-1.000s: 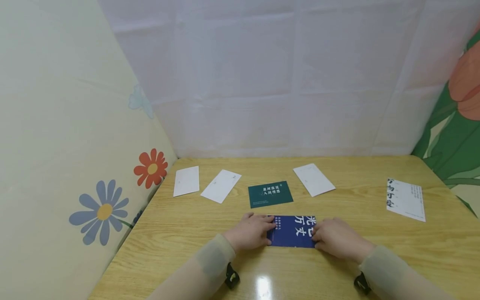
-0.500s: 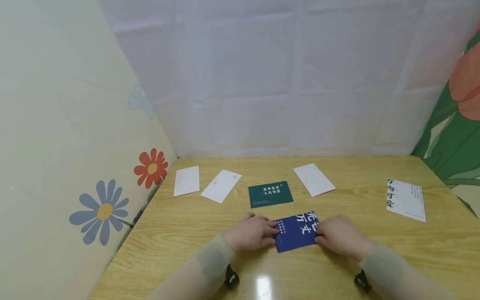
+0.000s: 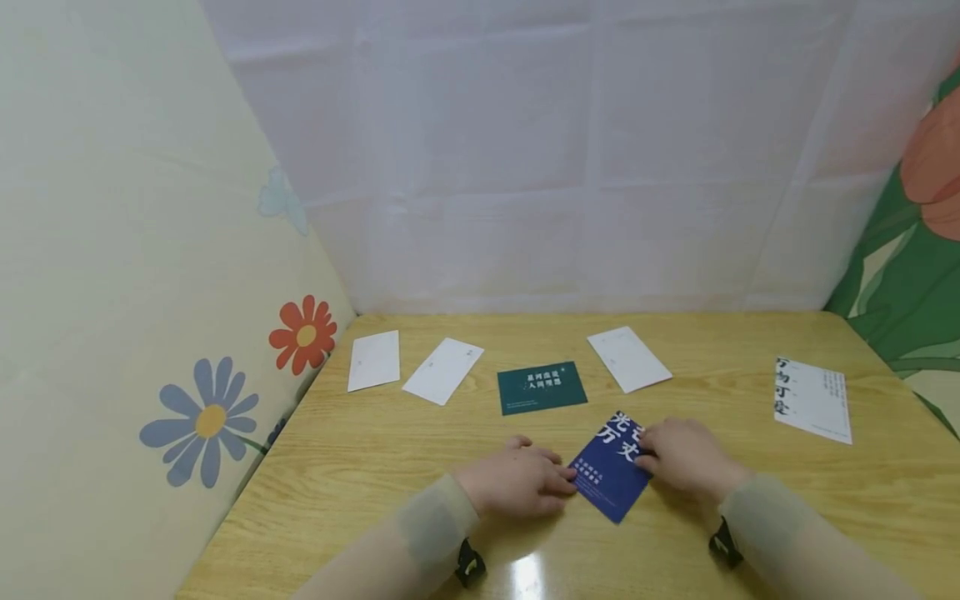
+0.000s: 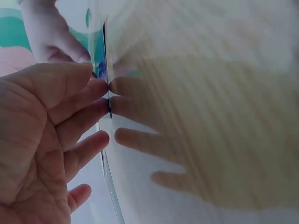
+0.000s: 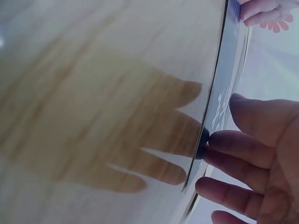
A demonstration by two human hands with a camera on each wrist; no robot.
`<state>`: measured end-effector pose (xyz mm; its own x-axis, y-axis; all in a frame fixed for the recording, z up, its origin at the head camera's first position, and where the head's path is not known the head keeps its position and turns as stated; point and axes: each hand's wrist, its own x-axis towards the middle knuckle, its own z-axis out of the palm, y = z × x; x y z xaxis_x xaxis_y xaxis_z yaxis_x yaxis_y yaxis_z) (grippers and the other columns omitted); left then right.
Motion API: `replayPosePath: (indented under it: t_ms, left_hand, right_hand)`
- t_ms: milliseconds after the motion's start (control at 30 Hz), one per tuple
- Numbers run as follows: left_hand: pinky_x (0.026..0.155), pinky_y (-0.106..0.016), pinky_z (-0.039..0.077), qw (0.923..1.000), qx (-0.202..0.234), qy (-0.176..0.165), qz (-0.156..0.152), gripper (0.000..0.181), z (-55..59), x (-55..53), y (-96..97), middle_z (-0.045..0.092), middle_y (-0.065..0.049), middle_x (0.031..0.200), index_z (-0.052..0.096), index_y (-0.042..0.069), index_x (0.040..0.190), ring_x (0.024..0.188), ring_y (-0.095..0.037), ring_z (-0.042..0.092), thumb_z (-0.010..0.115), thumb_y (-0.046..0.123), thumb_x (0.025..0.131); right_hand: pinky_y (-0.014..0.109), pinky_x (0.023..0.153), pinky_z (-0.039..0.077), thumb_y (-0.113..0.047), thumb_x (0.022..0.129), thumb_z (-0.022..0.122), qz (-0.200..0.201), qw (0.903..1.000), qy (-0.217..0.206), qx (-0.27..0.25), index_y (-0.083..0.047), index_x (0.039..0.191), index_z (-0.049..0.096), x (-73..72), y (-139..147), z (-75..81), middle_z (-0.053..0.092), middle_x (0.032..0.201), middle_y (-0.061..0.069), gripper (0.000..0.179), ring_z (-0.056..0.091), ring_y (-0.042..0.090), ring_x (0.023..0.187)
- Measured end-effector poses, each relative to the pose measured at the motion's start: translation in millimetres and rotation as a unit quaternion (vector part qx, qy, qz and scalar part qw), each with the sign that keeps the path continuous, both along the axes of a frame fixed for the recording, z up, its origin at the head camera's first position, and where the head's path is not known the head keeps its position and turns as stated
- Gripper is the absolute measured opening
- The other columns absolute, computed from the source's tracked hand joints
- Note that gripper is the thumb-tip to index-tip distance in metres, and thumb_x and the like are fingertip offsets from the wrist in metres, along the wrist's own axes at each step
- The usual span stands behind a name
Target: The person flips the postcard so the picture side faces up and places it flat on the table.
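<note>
A dark blue card [image 3: 611,483] with white characters lies flat on the wood-patterned table [image 3: 360,467], well in from the far edge, turned diagonally with one corner toward the person. The left hand [image 3: 513,483] has a loose grip: its fingers reach out, slightly spread, and their tips touch the card's left corner. The right hand [image 3: 686,458] also has a relaxed grip, its fingers extended and the tips resting on the card's right side. Beyond the blue card, toward the far edge, lies a green card [image 3: 542,400] with white writing. A small white card [image 3: 374,362] sits near the far left corner, with a slanted white card [image 3: 444,372] just to its right. Another white card [image 3: 628,359] lies near the far edge, right of the green one. Toward the right edge is a white card with black characters [image 3: 813,400].
</note>
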<state>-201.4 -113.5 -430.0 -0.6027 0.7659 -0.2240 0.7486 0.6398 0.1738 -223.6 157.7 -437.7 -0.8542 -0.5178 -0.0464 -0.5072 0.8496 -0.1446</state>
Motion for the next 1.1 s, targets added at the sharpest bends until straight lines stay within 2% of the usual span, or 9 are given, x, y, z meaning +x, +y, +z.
replayPosePath:
  t_ms: [333,533,633,933,1100]
  left_hand:
    - [0.111,-0.047,0.022,0.9989,-0.009,-0.023,-0.041,0.041,1.7,6.1,18.3,0.044,0.014,0.145,0.054,0.029,0.137,0.137,-0.007,0.034,0.047,0.042,0.099]
    - [0.112,-0.044,0.021,0.9985,-0.01,-0.033,-0.043,0.043,-1.5,7.8,29.7,0.041,0.014,0.146,0.052,0.028,0.139,0.138,-0.007,0.031,0.046,0.042,0.099]
    - [0.113,-0.042,0.022,0.9985,-0.019,-0.026,-0.045,0.047,-2.5,9.2,35.0,0.039,0.014,0.148,0.047,0.028,0.142,0.138,-0.007,0.03,0.046,0.045,0.099]
    - [0.113,-0.042,0.023,0.9983,-0.047,0.009,-0.034,0.054,-4.0,12.6,50.5,0.034,0.014,0.151,0.04,0.028,0.147,0.14,-0.01,0.028,0.042,0.052,0.098]
    - [0.113,-0.042,0.022,0.9986,-0.046,0.002,-0.028,0.054,-3.4,12.7,53.4,0.032,0.013,0.152,0.039,0.029,0.147,0.14,-0.01,0.026,0.042,0.051,0.098]
  right_hand:
    - [0.056,0.098,0.039,-0.033,0.09,0.066,-0.018,0.9989,-0.042,0.011,-0.003,0.121,0.064,2.4,1,3.1,0.061,0.124,0.018,0.043,0.055,0.039,0.115]
    - [0.059,0.1,0.035,-0.038,0.09,0.065,-0.03,0.9979,-0.056,0.01,-0.004,0.128,0.06,10.4,0,2.4,0.054,0.134,0.02,0.051,0.05,0.043,0.121]
    - [0.061,0.1,0.034,-0.04,0.09,0.065,-0.041,0.9969,-0.066,0.011,-0.005,0.13,0.058,13.2,-2,0.7,0.052,0.136,0.019,0.054,0.049,0.043,0.122]
    - [0.064,0.094,0.037,-0.038,0.09,0.066,-0.056,0.9956,-0.074,0.011,-0.001,0.128,0.058,28.4,-8,0.6,0.055,0.131,0.023,0.054,0.052,0.044,0.118]
    - [0.065,0.093,0.036,-0.035,0.089,0.066,-0.056,0.9966,-0.06,0.005,0.001,0.124,0.061,32.3,-5,-1.7,0.055,0.13,0.025,0.05,0.052,0.044,0.117]
